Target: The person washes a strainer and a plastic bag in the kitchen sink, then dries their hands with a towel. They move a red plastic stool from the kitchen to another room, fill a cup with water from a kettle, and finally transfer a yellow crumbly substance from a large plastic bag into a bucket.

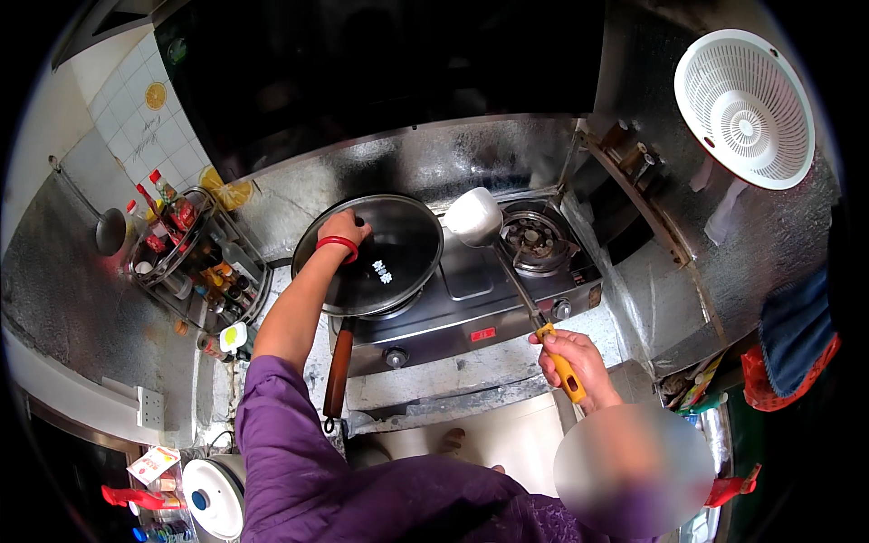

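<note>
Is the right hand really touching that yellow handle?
Touching. The head view shows the right hand wrapped around the yellow handle, with no gap between them.

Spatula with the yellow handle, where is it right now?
In the head view, the spatula is just right of centre, held in the right hand, its blade between the dark pan lid and the right burner.

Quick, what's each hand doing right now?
Left hand: closed on the knob of the dark lid.
Right hand: closed around the yellow handle of the spatula.
</note>
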Demonstrator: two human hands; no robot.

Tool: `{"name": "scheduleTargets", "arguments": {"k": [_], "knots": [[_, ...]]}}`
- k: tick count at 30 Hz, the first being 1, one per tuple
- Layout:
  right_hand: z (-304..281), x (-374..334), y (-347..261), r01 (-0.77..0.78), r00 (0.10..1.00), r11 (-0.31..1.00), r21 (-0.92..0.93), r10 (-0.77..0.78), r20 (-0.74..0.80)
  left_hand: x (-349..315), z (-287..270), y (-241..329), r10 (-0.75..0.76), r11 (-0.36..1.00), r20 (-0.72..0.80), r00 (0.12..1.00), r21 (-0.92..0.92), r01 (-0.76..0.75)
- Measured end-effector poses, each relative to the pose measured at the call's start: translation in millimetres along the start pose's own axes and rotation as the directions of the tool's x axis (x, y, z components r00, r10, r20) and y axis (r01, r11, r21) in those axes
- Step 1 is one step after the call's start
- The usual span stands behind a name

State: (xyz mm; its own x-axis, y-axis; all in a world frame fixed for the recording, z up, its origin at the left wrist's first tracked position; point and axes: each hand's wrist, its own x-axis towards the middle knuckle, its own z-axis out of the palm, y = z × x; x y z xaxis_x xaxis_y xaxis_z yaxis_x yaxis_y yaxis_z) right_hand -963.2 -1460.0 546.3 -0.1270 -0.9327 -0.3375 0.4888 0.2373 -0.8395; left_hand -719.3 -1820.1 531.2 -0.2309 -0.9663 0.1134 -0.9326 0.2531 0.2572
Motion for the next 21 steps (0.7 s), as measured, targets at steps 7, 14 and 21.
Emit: {"name": "scheduleTargets", "arguments": {"k": [7,14,21], "knots": [[15.2,46.0,-14.6,0.008,1.0,1.0,-0.028,-0.008,-0.003,1.9,-48.0,-26.7,0.02,0.988,-0.141,0.99,-0.147,-0.041],[56.2,102.4,1.3,-0.287,0.933,0.95,0.123,0.248,0.26,4.6,-52.7,-35.3,-0.024,0.966,-0.117,0.993,-0.257,-0.007],[91.8,133.2,34.3,-0.38,0.891,0.916,0.124,0.328,0.313,4.6,-23.3,-6.8,-0.015,0.999,-0.039,0.999,-0.053,0.013]]}}
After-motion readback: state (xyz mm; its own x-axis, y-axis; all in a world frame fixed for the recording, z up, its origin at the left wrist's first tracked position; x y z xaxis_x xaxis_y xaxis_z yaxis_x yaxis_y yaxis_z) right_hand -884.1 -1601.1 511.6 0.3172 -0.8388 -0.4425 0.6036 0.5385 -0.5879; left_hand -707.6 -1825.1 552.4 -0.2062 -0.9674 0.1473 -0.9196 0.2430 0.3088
